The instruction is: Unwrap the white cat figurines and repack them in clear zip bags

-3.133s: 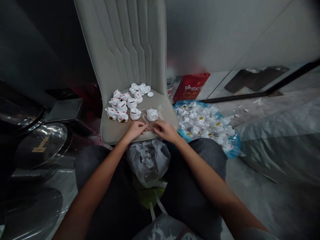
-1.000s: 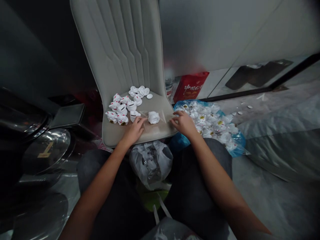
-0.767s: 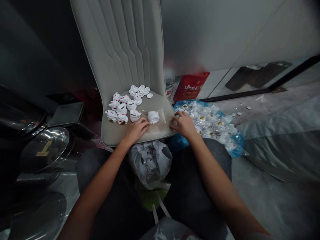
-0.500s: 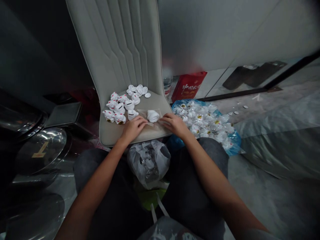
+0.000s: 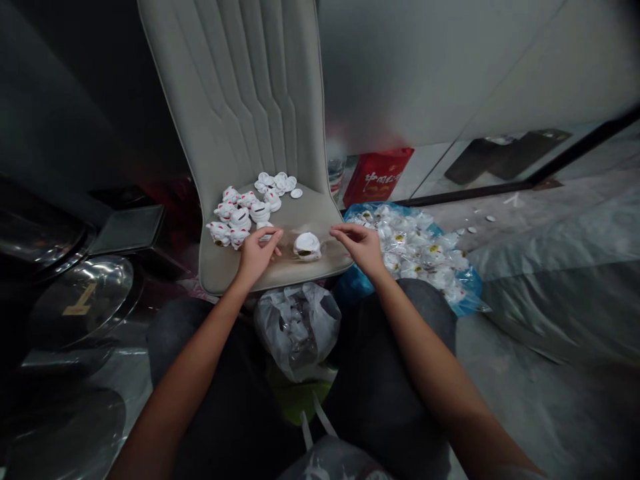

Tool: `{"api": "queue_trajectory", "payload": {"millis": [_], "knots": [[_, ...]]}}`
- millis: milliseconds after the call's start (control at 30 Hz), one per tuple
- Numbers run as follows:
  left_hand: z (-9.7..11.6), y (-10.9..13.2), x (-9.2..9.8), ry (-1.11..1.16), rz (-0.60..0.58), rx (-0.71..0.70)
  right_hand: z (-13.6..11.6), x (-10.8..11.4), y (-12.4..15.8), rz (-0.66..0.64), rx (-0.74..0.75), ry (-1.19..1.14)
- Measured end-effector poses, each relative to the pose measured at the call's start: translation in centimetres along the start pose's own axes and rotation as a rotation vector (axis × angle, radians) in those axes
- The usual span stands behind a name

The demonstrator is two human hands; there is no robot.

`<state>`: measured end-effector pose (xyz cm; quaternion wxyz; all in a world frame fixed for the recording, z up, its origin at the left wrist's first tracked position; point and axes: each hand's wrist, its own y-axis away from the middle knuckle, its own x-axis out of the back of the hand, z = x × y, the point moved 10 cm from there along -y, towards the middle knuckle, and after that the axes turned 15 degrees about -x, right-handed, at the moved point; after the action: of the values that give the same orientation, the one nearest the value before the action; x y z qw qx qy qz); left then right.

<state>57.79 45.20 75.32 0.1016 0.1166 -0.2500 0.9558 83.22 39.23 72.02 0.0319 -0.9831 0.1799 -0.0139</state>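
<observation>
A white lucky-cat coin bank (image 5: 307, 247) sits in a thin clear plastic bag (image 5: 284, 251) near the front of the chair seat. My left hand (image 5: 259, 255) pinches the bag's left side, thumb and fingers together. Opposite it, my right hand (image 5: 361, 247) pinches the right side. The film between them is faint and blurred. Beyond my left hand stands a cluster of white cat banks (image 5: 240, 219), some with a coin slot showing. One of them is partly hidden behind my left fingers. Small round white caps (image 5: 275, 183) lie behind the cluster.
The beige chair (image 5: 235, 277) bears all this. On the floor to the right, a blue bag (image 5: 470, 277) holds many wrapped cat banks. A grey plastic bag (image 5: 297, 330) of wrappers hangs between my knees. Red bag (image 5: 377, 177) by the wall; metal drums (image 5: 83, 300) at left.
Both hands have risen slightly and spread apart, with the bag drawn out between them. The cat bank inside has turned, now showing a dark-gold patch at its front.
</observation>
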Motion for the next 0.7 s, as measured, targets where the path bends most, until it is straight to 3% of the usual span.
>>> {"api": "queue_trajectory", "payload": {"millis": [133,367,500,700], "knots": [[-0.4,-0.4,0.5,0.030,0.034,0.024,1.2,-0.5,-0.5,-0.076,-0.068,-0.039],[-0.7,-0.5,0.1,0.084,0.000,0.045,2.9,-4.7,-0.9,-0.242,-0.129,-0.022],[-0.6,-0.4,-0.2,0.117,-0.017,0.039,2.9,-6.5,-1.2,-0.248,-0.100,-0.037],[-0.6,-0.2,0.0,0.097,-0.011,0.012,1.3,-6.2,-0.7,-0.179,-0.028,-0.073]]}}
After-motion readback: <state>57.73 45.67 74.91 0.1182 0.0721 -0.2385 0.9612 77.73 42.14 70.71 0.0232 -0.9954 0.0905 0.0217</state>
